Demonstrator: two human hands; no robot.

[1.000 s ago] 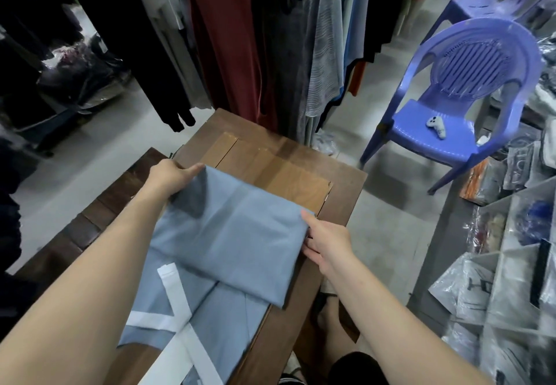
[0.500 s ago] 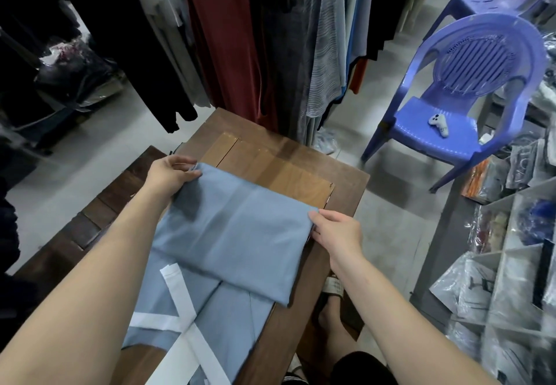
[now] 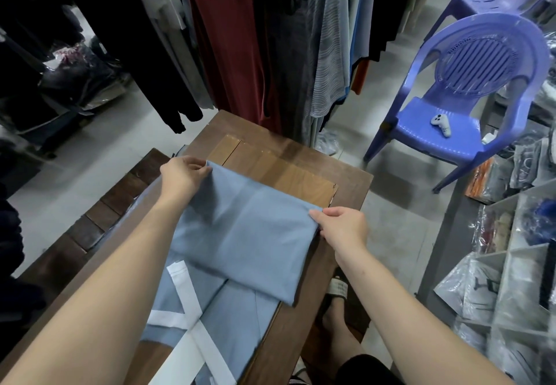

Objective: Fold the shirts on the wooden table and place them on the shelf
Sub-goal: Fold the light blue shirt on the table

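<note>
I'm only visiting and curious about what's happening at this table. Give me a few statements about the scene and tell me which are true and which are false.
1. The left hand and the right hand each hold a far corner of the folded blue shirt. True.
2. The blue shirt already sits on the shelf. False: it lies on the wooden table.
3. The seat of the purple chair is bare. False: a small white controller lies on it.
4. A dark red garment hangs beyond the table. True.
</note>
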